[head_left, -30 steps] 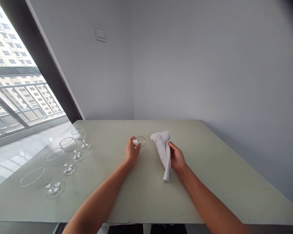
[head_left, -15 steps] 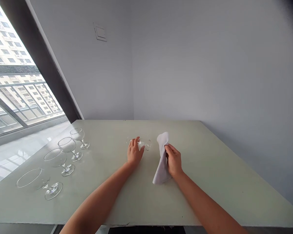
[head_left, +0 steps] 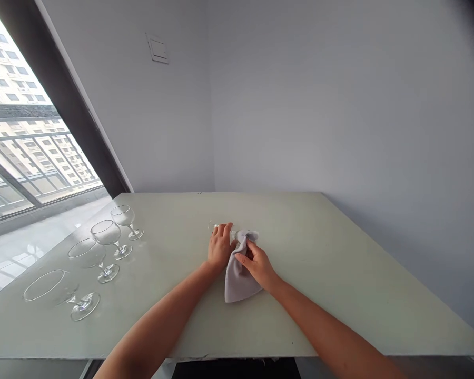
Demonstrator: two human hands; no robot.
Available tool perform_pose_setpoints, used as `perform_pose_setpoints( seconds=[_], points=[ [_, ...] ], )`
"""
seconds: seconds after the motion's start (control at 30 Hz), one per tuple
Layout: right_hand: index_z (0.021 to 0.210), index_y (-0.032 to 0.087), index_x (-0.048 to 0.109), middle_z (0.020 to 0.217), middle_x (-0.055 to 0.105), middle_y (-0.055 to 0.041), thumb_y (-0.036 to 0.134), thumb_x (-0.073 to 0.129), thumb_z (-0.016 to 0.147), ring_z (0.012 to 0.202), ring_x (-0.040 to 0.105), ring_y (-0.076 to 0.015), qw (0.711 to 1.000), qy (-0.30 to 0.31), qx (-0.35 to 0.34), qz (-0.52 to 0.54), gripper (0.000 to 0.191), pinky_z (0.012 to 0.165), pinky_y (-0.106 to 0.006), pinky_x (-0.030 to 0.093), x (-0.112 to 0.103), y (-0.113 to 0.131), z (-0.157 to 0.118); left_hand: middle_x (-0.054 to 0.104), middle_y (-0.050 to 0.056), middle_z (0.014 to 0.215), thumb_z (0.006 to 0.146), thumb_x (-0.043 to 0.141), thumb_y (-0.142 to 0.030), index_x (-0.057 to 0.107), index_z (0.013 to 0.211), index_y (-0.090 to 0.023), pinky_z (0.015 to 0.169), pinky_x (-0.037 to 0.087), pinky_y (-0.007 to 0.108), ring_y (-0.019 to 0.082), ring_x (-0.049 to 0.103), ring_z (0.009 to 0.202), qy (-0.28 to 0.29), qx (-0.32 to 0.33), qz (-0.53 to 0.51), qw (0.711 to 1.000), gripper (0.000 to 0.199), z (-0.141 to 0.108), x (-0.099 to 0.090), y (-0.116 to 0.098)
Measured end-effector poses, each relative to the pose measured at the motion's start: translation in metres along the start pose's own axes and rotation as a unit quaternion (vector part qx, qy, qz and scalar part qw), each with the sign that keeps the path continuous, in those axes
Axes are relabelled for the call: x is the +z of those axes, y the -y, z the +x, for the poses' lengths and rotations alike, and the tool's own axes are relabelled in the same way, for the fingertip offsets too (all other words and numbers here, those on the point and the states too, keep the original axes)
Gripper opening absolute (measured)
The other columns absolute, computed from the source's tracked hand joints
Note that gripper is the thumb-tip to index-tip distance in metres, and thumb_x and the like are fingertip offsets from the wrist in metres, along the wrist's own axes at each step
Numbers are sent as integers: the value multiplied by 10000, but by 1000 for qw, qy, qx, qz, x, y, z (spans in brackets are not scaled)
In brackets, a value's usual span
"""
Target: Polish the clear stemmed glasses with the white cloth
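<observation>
My left hand [head_left: 220, 246] is closed over a small stemmed glass [head_left: 215, 226] that lies on its side near the middle of the table. Most of this glass is hidden by the fingers and the cloth; only clear bits show at its left end and between my hands. A pale lilac-white cloth [head_left: 239, 281] is pinched in my right hand [head_left: 259, 266]. Its upper part is bunched at the right end of the glass, just beside my left hand, and its lower part drapes toward me onto the table.
Several clear stemmed glasses stand in a slanting row on the left: the nearest glass [head_left: 85, 306], then others such as this glass [head_left: 108, 272] and the farthest one [head_left: 135, 233]. The pale table [head_left: 339, 295] meets grey walls [head_left: 339, 105] behind. A window [head_left: 27, 142] is at left.
My right hand has moved left with the cloth, bringing it from beside the glass onto its right end. My left hand keeps its hold on the glass, shifted slightly right.
</observation>
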State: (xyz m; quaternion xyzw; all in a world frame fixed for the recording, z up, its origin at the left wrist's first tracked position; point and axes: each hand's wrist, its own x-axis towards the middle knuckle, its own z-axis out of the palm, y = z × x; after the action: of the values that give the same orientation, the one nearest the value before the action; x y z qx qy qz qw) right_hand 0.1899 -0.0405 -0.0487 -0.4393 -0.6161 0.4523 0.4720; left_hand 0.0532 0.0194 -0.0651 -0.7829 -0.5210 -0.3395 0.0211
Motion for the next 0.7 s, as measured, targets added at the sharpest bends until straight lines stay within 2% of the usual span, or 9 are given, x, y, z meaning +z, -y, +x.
perform_pose_setpoints(
  seconds=[0.1,0.17,0.33,0.43,0.53,0.63,0.7],
  points=[
    [967,178,610,814,610,-13,390,624,699,695,536,-137,997,20,43,64,342,606,-250,471,-2,-1,2,571,86,1027,741,519,-168,455,1146,-202,789,375,362,232,499,926,21,49,54,997,412,-3,-2,-7],
    [891,170,628,763,601,-14,395,646,676,655,533,-135,990,6,87,113,311,539,-242,473,-5,-3,5,597,93,992,757,511,-185,469,1146,-184,794,370,377,235,507,902,3,79,84,993,391,-3,-3,-9],
    [787,146,636,631,577,-4,393,690,634,516,501,-105,956,11,150,252,296,453,-238,444,-15,1,12,619,81,1001,794,495,-193,403,1230,-179,957,292,409,219,511,1002,-47,206,95,973,446,1,-10,0],
    [744,140,629,546,541,24,392,699,629,427,448,-74,952,30,145,267,285,416,-226,403,-21,5,13,618,85,991,825,476,-228,409,1203,-176,856,376,359,180,571,869,-30,257,86,962,387,5,-17,6],
    [755,146,634,544,539,30,376,681,657,441,468,-78,978,73,88,175,255,415,-212,391,-30,6,12,621,91,926,842,463,-367,426,1160,-174,664,403,298,171,589,755,40,249,76,965,374,8,-29,6],
    [789,153,650,597,557,22,369,662,676,490,506,-91,988,136,48,52,244,453,-221,429,-40,7,10,622,35,761,777,455,-568,426,1160,-194,556,361,250,163,582,654,166,178,31,969,536,13,-46,3],
    [778,154,653,618,567,17,367,661,672,512,528,-102,983,176,56,15,238,472,-235,450,-45,7,10,619,1,714,720,463,-641,433,1163,-228,523,341,232,153,574,611,259,142,-4,955,607,17,-58,-1]
  ],
)
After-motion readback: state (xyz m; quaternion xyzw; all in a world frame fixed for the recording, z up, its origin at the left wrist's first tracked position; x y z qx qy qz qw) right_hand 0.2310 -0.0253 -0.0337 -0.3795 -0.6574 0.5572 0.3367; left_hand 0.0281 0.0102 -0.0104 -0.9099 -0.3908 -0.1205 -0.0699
